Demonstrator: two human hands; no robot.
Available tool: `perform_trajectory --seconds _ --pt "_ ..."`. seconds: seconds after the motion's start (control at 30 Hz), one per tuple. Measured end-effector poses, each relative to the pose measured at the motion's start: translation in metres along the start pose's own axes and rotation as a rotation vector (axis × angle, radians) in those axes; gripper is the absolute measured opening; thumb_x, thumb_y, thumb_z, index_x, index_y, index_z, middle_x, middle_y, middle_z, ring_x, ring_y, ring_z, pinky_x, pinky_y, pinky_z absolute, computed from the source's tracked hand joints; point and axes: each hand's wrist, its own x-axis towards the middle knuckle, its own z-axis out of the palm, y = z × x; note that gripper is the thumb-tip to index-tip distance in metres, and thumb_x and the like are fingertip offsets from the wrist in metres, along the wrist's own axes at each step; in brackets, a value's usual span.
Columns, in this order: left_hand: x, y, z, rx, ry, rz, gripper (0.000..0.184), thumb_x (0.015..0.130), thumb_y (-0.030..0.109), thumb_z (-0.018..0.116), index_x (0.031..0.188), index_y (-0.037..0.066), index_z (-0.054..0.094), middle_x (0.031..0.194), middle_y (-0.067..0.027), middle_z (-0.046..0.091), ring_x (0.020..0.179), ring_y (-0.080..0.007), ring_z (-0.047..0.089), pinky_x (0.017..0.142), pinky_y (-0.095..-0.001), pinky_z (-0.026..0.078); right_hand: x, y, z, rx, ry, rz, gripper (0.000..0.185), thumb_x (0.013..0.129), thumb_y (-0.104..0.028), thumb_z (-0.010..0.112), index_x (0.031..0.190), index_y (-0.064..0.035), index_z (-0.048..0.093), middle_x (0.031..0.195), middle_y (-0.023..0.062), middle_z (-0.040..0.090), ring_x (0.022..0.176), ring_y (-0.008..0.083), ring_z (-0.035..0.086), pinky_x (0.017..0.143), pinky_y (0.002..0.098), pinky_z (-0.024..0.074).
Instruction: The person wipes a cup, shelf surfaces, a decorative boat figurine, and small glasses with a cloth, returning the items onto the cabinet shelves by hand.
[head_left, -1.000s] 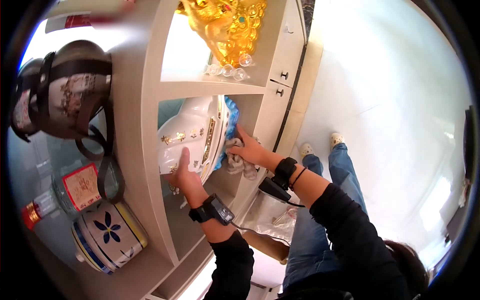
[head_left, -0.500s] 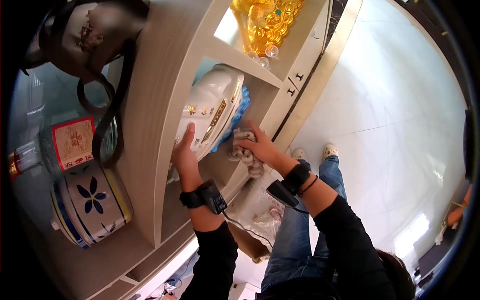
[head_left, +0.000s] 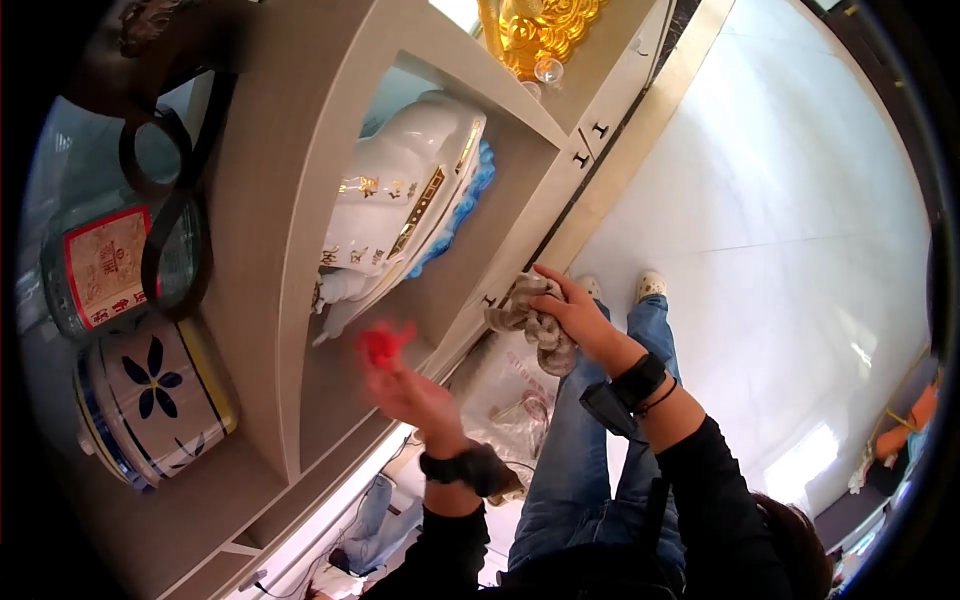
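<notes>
My left hand (head_left: 412,398) is closed on a small bright red item (head_left: 384,346), smeared by motion so its kind is unclear. It is in front of the shelf opening, below the ship ornament. My right hand (head_left: 582,318) grips a crumpled grey-beige cloth (head_left: 535,322) beside the cabinet's front edge. A white porcelain sailing-ship ornament (head_left: 408,165) with gold lettering and blue waves at its base stands in the compartment. Neither hand touches it.
On the left shelf are a glass bottle (head_left: 105,262) with a red label and a white jar (head_left: 160,395) with blue flowers. A golden ornament (head_left: 545,38) sits in the upper compartment. Plastic bags (head_left: 510,400) lie by the cabinet's foot.
My left hand has left the ship ornament and moved down toward me, now with a red item in it. My right hand has drawn the cloth out from the compartment toward my legs.
</notes>
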Motion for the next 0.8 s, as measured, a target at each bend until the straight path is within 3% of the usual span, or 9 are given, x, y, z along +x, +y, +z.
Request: perform_trajectory --seconds 0.07,0.23,0.33,0.37,0.47,0.53,0.63,0.73,0.8 --pt "-0.020 -0.022 -0.012 -0.039 -0.007 -0.088 0.036 0.082 0.015 0.045 0.114 -0.002 0.039 0.112 -0.0110 0.045 0.104 -0.0203 0.043 0.092 -0.0339 0.030 0.000 0.000 -0.002 0.046 0.006 -0.002 0.053 0.076 -0.011 0.054 0.123 0.0028 0.033 0.094 0.0084 0.055 0.083 0.0119 0.051 0.073 0.0226 0.0414" --pt "-0.011 -0.067 -0.035 -0.386 0.215 -0.890 0.032 0.084 0.023 0.038 0.105 -0.001 0.044 0.106 -0.0115 0.049 0.100 -0.0231 0.045 0.091 -0.0362 0.031 0.003 -0.001 -0.011 -0.084 -0.003 -0.032 0.045 0.077 -0.008 0.051 0.119 0.0011 0.039 0.095 0.0062 0.053 0.079 0.0107 0.051 0.070 0.0221 0.0423" --pt "0.016 -0.081 -0.041 -0.540 0.311 -1.078 0.032 0.084 0.026 0.037 0.102 0.001 0.046 0.106 -0.0105 0.048 0.102 -0.0222 0.044 0.090 -0.0364 0.032 0.002 0.003 -0.018 -0.090 0.019 -0.070 0.043 0.078 -0.008 0.050 0.118 0.0023 0.039 0.094 0.0061 0.053 0.077 0.0104 0.051 0.068 0.0222 0.0430" --pt "0.021 -0.087 -0.047 -0.543 0.321 -1.074 0.032 0.084 0.026 0.037 0.102 0.001 0.046 0.106 -0.0105 0.048 0.102 -0.0222 0.044 0.090 -0.0364 0.032 0.000 0.004 -0.020 -0.075 0.025 -0.063 0.041 0.078 -0.007 0.049 0.116 0.0029 0.040 0.094 0.0065 0.054 0.079 0.0108 0.051 0.069 0.0221 0.0429" --pt "0.031 -0.109 -0.068 -0.281 -0.048 -0.820 0.032 0.083 0.027 0.037 0.099 0.002 0.048 0.105 -0.0098 0.050 0.100 -0.0199 0.045 0.088 -0.0336 0.031 -0.003 0.014 -0.027 -0.074 0.044 -0.100 0.039 0.075 -0.011 0.053 0.111 0.0027 0.045 0.089 0.0063 0.056 0.078 0.0109 0.052 0.070 0.0227 0.0424" --pt "0.035 -0.122 -0.078 0.368 -0.177 -0.628 0.031 0.082 0.024 0.040 0.101 0.001 0.049 0.097 -0.0100 0.054 0.091 -0.0183 0.049 0.083 -0.0291 0.033 -0.007 0.017 -0.030 -0.104 0.037 -0.102 0.038 0.076 -0.010 0.053 0.111 0.0027 0.046 0.087 0.0060 0.056 0.076 0.0100 0.052 0.068 0.0215 0.0424" --pt "0.016 -0.109 -0.049 0.336 0.017 -0.384 0.031 0.080 0.019 0.044 0.104 -0.001 0.047 0.081 -0.0084 0.055 0.078 -0.0187 0.050 0.075 -0.0273 0.036 -0.009 0.027 -0.038 -0.066 0.010 -0.048 0.037 0.076 -0.010 0.052 0.110 0.0029 0.046 0.086 0.0058 0.056 0.076 0.0089 0.051 0.066 0.0210 0.0422" --pt "0.012 -0.074 -0.039 0.363 0.162 -0.576 0.032 0.079 0.015 0.047 0.106 -0.003 0.045 0.079 -0.0078 0.054 0.075 -0.0174 0.051 0.068 -0.0275 0.039 -0.012 0.026 -0.039 -0.129 0.038 -0.083 0.033 0.078 -0.012 0.050 0.108 0.0024 0.048 0.085 0.0055 0.056 0.076 0.0091 0.051 0.066 0.0217 0.0424" --pt "0.017 -0.046 -0.034 0.576 0.143 -0.476 0.033 0.079 0.015 0.048 0.106 -0.003 0.045 0.080 -0.0089 0.055 0.074 -0.0173 0.052 0.065 -0.0277 0.040 -0.016 0.015 -0.033 0.031 0.056 -0.029 0.031 0.080 -0.013 0.048 0.107 0.0018 0.048 0.090 0.0070 0.055 0.079 0.0122 0.053 0.068 0.0242 0.0437"
